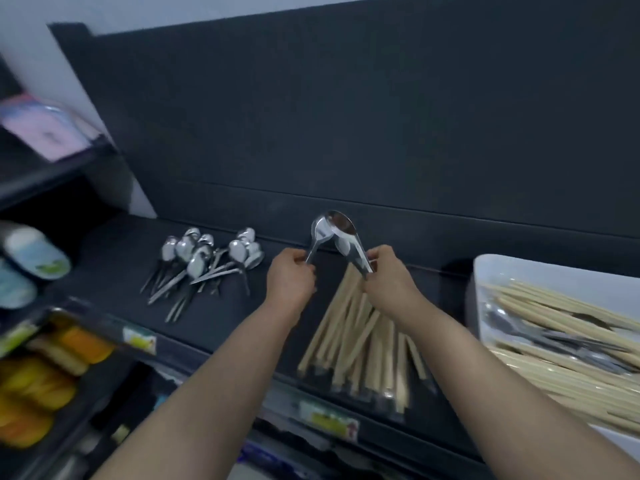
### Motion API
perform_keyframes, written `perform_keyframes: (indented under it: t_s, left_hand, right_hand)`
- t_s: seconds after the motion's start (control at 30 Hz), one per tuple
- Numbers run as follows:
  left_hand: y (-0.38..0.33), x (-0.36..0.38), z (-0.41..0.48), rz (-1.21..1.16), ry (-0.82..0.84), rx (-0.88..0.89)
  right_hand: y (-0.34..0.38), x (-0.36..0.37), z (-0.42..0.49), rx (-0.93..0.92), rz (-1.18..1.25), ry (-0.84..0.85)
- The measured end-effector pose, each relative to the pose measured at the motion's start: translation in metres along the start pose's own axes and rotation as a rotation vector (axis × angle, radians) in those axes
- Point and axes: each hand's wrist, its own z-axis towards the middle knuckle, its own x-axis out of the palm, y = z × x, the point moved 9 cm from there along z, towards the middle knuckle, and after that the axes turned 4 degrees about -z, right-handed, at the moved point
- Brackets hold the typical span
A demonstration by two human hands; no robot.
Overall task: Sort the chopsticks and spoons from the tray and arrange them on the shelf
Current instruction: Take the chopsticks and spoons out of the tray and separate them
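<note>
My left hand [291, 276] grips the handle of one metal spoon [320, 232] above the dark shelf [110, 265]. My right hand [388, 273] holds a few more spoons [348, 237] by their handles, bowls up and crossing the left one. A heap of several spoons [204, 259] lies on the shelf to the left. A pile of pale wooden chopsticks [360, 337] lies under my right forearm. The white tray [491, 271] at the right holds more chopsticks [568, 362] and some spoons [554, 341].
A dark back panel [346, 116] rises behind the shelf. At the left are a side rack with a pink packet [45, 129], capped bottles [31, 258] and yellow packs [41, 375] on lower shelves. Price labels [329, 419] line the shelf's front edge.
</note>
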Motion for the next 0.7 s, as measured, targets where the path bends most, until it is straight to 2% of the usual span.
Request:
perform_keyframes:
  t_s: [0.13, 0.3, 0.57, 0.7]
  left_hand:
    - [0.038, -0.095, 0.056, 0.008, -0.044, -0.069]
    - [0.067, -0.184, 0.124, 0.134, -0.132, -0.094]
    - [0.079, -0.244, 0.178, 0.310, -0.114, -0.071]
    - [0.080, -0.253, 0.187, 0.503, -0.102, -0.022]
  right_hand:
    - [0.043, 0.098, 0.021, 0.063, 0.098, 0.061]
    - [0.090, 0.192, 0.058, 0.113, 0.151, 0.063]
    - [0.130, 0.283, 0.098, 0.157, 0.030, 0.116]
    - [0.142, 0.301, 0.100, 0.104, -0.181, 0.205]
